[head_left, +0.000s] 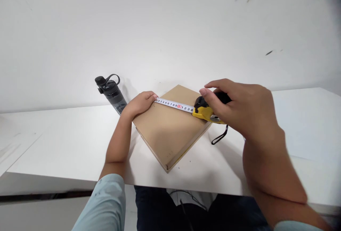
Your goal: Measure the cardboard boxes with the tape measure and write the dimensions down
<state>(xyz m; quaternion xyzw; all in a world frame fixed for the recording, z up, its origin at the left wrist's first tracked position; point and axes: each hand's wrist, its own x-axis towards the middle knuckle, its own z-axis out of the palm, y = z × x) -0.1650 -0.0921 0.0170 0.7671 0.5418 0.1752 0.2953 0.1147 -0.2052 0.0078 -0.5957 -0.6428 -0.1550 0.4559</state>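
Observation:
A flat brown cardboard box (170,128) lies turned cornerwise on the white table. Across its top runs the white blade of a yellow and black tape measure (204,113), drawn out past the red 10 mark to about 14. My right hand (239,105) is wrapped round the tape measure's case at the box's right corner. My left hand (142,103) rests on the box's left edge, its fingertips closed on the blade's end. A black wrist strap (220,137) hangs from the case. The blade's very tip is hidden by the left fingers.
A dark water bottle (113,94) with a loop on its lid stands behind my left hand, close to the wall (170,28). The white table (66,138) ends just in front of my legs. A cable shows below, between the legs.

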